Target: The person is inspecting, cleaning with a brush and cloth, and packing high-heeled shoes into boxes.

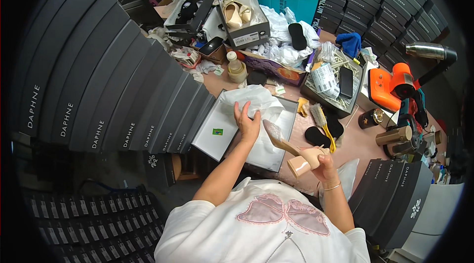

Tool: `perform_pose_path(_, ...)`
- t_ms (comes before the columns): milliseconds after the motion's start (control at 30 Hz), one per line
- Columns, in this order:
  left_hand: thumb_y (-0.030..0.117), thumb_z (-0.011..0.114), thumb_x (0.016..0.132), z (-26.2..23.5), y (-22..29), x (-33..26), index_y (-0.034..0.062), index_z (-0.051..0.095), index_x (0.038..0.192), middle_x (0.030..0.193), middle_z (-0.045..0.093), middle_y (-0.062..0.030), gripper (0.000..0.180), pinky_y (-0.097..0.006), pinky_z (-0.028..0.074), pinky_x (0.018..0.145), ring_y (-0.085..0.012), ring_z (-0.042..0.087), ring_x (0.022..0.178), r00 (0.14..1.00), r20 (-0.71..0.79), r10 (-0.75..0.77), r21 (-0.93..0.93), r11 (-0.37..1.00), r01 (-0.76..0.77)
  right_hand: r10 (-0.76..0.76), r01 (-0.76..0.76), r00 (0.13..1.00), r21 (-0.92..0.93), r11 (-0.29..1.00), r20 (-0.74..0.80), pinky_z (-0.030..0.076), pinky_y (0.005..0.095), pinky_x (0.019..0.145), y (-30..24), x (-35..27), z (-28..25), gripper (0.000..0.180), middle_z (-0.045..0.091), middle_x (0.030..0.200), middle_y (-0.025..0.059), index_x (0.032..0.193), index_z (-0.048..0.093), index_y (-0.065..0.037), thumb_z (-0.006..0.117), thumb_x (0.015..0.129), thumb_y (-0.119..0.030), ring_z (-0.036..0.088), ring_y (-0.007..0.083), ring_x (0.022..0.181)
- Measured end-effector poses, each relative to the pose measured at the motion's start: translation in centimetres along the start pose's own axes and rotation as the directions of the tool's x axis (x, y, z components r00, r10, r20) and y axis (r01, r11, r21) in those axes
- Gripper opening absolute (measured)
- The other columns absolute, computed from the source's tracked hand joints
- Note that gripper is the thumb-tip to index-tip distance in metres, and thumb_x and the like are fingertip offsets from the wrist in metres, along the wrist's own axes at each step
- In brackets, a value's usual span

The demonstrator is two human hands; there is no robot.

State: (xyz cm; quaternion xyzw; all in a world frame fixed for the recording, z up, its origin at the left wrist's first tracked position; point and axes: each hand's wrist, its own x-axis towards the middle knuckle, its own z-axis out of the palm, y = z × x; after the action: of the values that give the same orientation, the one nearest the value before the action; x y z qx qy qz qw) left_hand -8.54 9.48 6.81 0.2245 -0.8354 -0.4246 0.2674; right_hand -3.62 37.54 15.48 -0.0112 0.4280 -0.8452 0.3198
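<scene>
My right hand (pixel 327 169) grips a beige block-heeled shoe (pixel 286 145) at its heel end. The shoe is tilted, its toe pointing up and left and its thick glossy heel toward me. My left hand (pixel 248 123) has its fingers apart against crumpled white tissue paper (pixel 256 99); whether it pinches the paper cannot be made out. That tissue lies over an open shoe box (pixel 210 147) with a dark rim and pale inside. A small green sticker (pixel 217 132) shows on the box's inside.
Tall stacks of dark shoe boxes (pixel 113 75) rise at left, with more (pixel 395 199) at right. On the table are a yellow-handled brush (pixel 323 123), black oval pads (pixel 316 137), a pump bottle (pixel 236 69), a tray of white sticks (pixel 323 100), an orange heat tool (pixel 390 87) and a box of beige shoes (pixel 249 40).
</scene>
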Motion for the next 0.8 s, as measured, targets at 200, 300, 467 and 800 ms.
perform_pose_path(200,0.0,0.061,0.078,-4.5,2.2,0.7,0.0049,0.07,0.097,0.102,0.057,-0.0115,0.021,-0.038,0.045,0.085,-0.0298,0.055,0.096,0.96,0.114,0.257,-0.098,0.964,-0.246,-0.065,0.064,0.997,0.036,0.997,0.038,0.049,0.0388,0.092,-0.7,0.1,1.8,0.057,0.062,0.113,0.0201,0.112,0.058,0.003,0.07,0.073,-0.037,0.063,0.0268,0.102)
perform_pose_path(300,-0.007,0.06,0.076,-8.6,5.3,1.1,0.0035,0.069,0.097,0.088,0.056,-0.0112,0.025,-0.037,0.048,0.074,-0.0293,0.058,0.083,0.858,0.223,0.463,-0.185,0.884,-0.429,-0.06,0.082,0.988,0.161,0.983,-0.14,0.048,0.0381,0.094,2.3,3.0,3.6,0.059,0.061,0.115,0.0142,0.12,0.053,0.002,0.065,0.081,-0.041,0.061,0.0243,0.106)
perform_pose_path(467,-0.002,0.055,0.08,-13.1,0.5,5.2,0.0012,0.065,0.098,0.093,0.058,-0.0169,0.021,-0.042,0.048,0.075,-0.035,0.059,0.087,0.848,0.369,0.379,0.072,0.899,-0.433,-0.042,0.168,0.968,0.512,0.842,-0.248,0.052,0.0404,0.091,6.5,5.7,5.5,0.048,0.059,0.12,0.0103,0.122,0.051,-0.004,0.055,0.091,-0.04,0.06,0.0231,0.108)
perform_pose_path(800,0.015,0.062,0.087,-13.0,-10.0,7.2,-0.0005,0.06,0.087,0.074,0.06,-0.0113,0.016,-0.034,0.046,0.063,-0.0234,0.057,0.064,0.909,0.371,-0.19,-0.292,0.905,0.308,-0.175,0.312,0.929,0.434,0.845,-0.327,0.052,0.0396,0.088,9.3,2.3,7.5,0.05,0.063,0.115,0.0118,0.114,0.058,-0.004,0.055,0.086,-0.046,0.063,0.0236,0.1)
